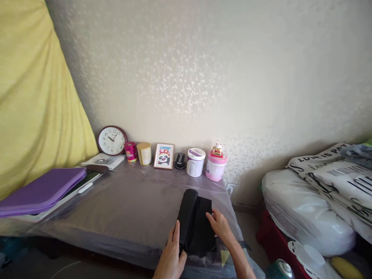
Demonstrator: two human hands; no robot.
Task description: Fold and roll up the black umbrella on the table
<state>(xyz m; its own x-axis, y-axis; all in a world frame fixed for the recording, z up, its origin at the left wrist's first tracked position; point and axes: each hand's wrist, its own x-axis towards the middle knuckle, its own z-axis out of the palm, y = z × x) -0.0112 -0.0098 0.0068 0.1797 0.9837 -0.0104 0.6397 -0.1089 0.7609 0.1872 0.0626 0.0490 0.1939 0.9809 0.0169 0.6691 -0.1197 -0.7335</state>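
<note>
A black bundle [186, 215] lies near the front right of the covered table; it looks like soft cloth or thin leather. Its left side is a thick roll, and a flat black flap [202, 224] spreads to the right. My left hand [173, 250] grips the near end of the roll, thumb and fingers closed around it. At the right edge of the flap, my right hand [218, 224] pinches the material between thumb and fingers. Whatever lies inside the roll is hidden.
Along the wall stand a clock [112, 140], a pink can [130, 151], a panda picture frame [164, 156], a black device [180, 161] and lidded tubs [195, 162]. Purple folder [43, 190] at left. A stuffed plastic bag [302, 209] and spray can [280, 269] at right.
</note>
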